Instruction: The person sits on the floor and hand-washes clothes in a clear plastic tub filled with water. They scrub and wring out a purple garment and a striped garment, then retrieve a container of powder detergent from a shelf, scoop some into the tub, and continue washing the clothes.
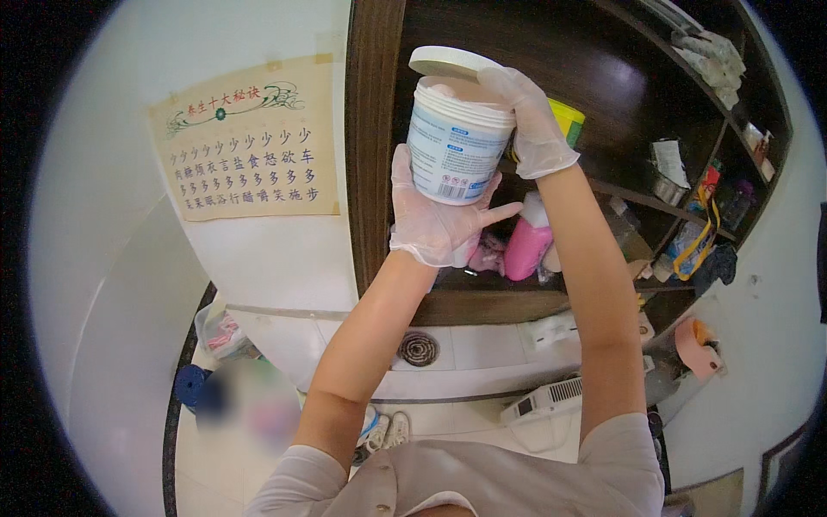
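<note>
A white plastic tub [459,139] with blue printing is held up in front of the dark wooden shelf unit. My left hand [436,223], in a thin clear glove, cups the tub from below with fingers and thumb spread around its base. The white round lid [449,60] is tilted up off the threaded rim, leaving a gap at the left. My right hand [530,119], gloved too, grips the lid's right edge close beside the rim. Something pale pinkish shows inside the mouth; what it is, I cannot tell.
Behind the hands, the shelf unit [375,161] holds a yellow-green container [566,121], a pink bottle [526,252] and bagged items. A paper poster [252,142] with writing is taped to the left wall. Below are a coiled round object [418,349], a white appliance [546,400] and shoes [387,432].
</note>
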Action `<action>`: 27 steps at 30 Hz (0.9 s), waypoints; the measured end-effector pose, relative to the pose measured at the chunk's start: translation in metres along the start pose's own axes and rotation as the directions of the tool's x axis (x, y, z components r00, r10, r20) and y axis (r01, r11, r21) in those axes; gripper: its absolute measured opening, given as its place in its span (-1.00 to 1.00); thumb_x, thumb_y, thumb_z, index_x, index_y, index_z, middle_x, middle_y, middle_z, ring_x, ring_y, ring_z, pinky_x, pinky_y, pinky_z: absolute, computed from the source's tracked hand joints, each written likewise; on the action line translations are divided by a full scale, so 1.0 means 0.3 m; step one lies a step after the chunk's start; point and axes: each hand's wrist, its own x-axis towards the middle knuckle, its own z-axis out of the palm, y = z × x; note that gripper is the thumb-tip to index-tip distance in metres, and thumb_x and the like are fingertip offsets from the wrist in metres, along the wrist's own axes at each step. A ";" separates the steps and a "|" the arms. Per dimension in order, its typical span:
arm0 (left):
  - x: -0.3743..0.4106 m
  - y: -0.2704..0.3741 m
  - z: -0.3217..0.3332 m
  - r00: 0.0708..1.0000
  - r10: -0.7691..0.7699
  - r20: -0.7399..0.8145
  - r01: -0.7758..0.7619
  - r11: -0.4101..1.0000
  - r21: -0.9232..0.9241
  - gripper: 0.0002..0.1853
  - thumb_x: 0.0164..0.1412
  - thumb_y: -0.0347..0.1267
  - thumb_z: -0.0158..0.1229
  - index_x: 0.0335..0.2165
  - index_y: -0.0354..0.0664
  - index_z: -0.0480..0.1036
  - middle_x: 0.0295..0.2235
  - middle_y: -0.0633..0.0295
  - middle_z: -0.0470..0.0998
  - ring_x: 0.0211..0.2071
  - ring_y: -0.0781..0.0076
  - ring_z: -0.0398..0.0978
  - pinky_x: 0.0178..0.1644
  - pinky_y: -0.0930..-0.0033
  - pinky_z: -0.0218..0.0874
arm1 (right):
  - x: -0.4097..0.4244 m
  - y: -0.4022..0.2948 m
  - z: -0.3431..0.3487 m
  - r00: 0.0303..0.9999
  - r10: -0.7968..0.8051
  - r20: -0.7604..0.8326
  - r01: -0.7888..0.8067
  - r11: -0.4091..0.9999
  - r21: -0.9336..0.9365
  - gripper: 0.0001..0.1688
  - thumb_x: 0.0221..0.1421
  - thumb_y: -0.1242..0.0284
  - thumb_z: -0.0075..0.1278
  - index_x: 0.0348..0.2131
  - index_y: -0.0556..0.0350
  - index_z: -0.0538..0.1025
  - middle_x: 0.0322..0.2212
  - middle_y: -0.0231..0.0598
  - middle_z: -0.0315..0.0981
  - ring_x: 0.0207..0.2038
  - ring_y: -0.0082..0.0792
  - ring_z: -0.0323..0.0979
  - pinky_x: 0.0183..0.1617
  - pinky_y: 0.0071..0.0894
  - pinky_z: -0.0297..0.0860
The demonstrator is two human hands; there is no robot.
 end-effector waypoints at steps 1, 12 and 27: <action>-0.003 -0.002 -0.004 1.000 -0.007 0.022 0.007 1.000 0.002 -0.05 -0.13 0.30 -0.29 0.06 -0.19 0.00 -0.02 -0.25 0.09 -0.04 -0.27 0.08 0.02 -0.39 -0.25 | -0.006 -0.002 0.006 1.000 0.016 -0.010 -0.015 0.999 0.030 -0.48 -0.20 0.27 0.14 -0.26 0.22 0.37 -0.39 -0.30 0.38 -0.33 -0.51 0.32 -0.22 -0.57 0.24; -0.294 -0.117 -0.085 0.956 0.204 -0.213 -0.233 0.965 -0.121 -0.30 -0.07 0.13 -0.19 -0.01 -0.02 0.15 -0.01 0.06 0.16 -0.04 0.00 0.13 -0.06 -0.10 0.04 | -0.037 0.088 0.003 0.974 -0.225 -0.013 0.147 0.676 -0.722 -0.37 -0.36 0.20 0.20 -0.32 0.32 0.43 -0.34 0.03 0.41 -0.27 -0.24 0.39 -0.17 -0.44 0.28; -0.989 -0.107 -0.244 0.767 0.383 -0.516 -0.513 0.848 -0.133 -0.19 -0.14 0.17 -0.14 0.04 -0.03 0.05 0.02 0.01 0.10 -0.03 -0.02 0.12 -0.09 -0.06 0.10 | -0.458 0.136 0.327 0.756 -0.051 0.652 0.326 0.894 -0.309 -0.77 -0.13 0.38 -0.01 -0.50 0.22 0.46 -0.59 -0.13 0.35 -0.49 -0.23 0.34 -0.37 -0.39 0.26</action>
